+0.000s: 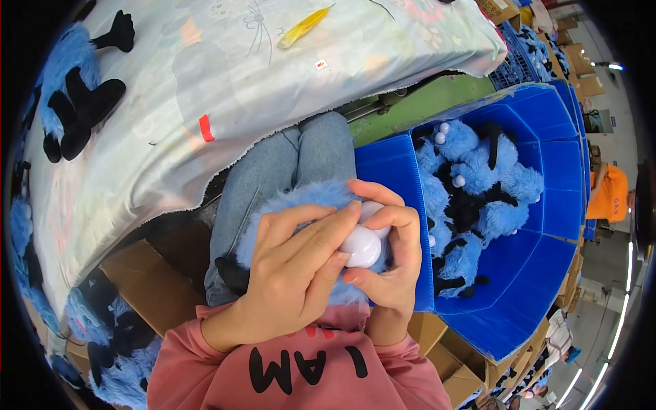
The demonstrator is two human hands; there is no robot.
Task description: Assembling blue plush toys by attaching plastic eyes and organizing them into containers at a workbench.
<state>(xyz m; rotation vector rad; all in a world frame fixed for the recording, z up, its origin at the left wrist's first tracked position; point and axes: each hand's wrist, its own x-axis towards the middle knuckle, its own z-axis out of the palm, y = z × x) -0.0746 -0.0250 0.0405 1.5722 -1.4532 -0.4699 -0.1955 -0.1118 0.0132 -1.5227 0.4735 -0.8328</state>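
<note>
We clamped left fingers (326, 237) and right fingers (402, 220) on white balls (361, 248) at the plush's (318, 195) three o'clock; apparent alignment needed steadiness next.

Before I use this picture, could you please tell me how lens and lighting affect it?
In the head view, corners are black and the scene bends toward the rim; ceiling lights glare white; the white ball carries a sheen; the fingers look fairly sharp, the distant orange shirt softer.

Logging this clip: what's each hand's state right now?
Left hand: closed on the nearer white ball of the blue toy.
Right hand: closed on the same ball.
</note>
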